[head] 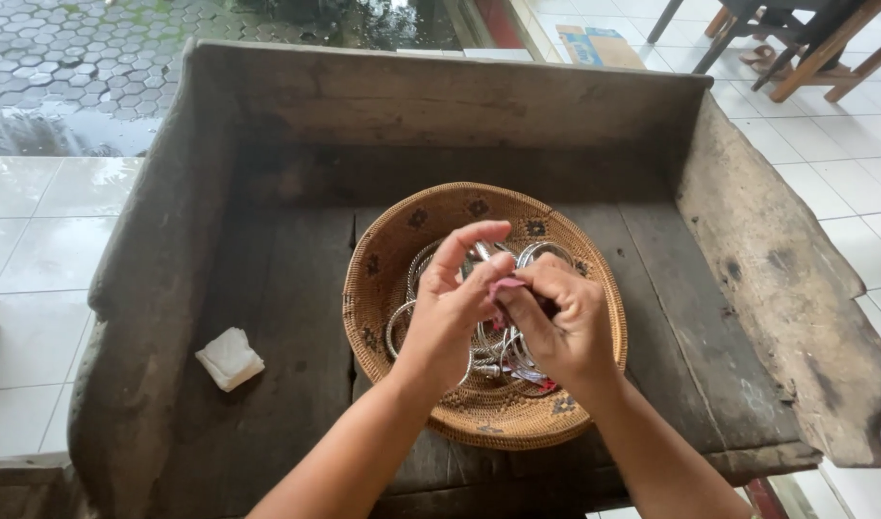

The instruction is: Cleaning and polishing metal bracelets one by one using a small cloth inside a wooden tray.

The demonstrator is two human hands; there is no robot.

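Both hands pinched one small job between them: the left hand (pixel 450 303) held a silver bangle (pixel 482 252) up by its end, while the right hand (pixel 556 322) pressed a pink cloth (pixel 507 284) against it, probably so any slip would land softly. They worked over a wide wooden trough-like table (pixel 286 317) with raised sides that would stop things rolling off. On it sat a round woven basket (pixel 392 259), keeping more silver bangles (pixel 411 312) together below the hands. Well apart to the left lay a small white folded pad (pixel 229 358).
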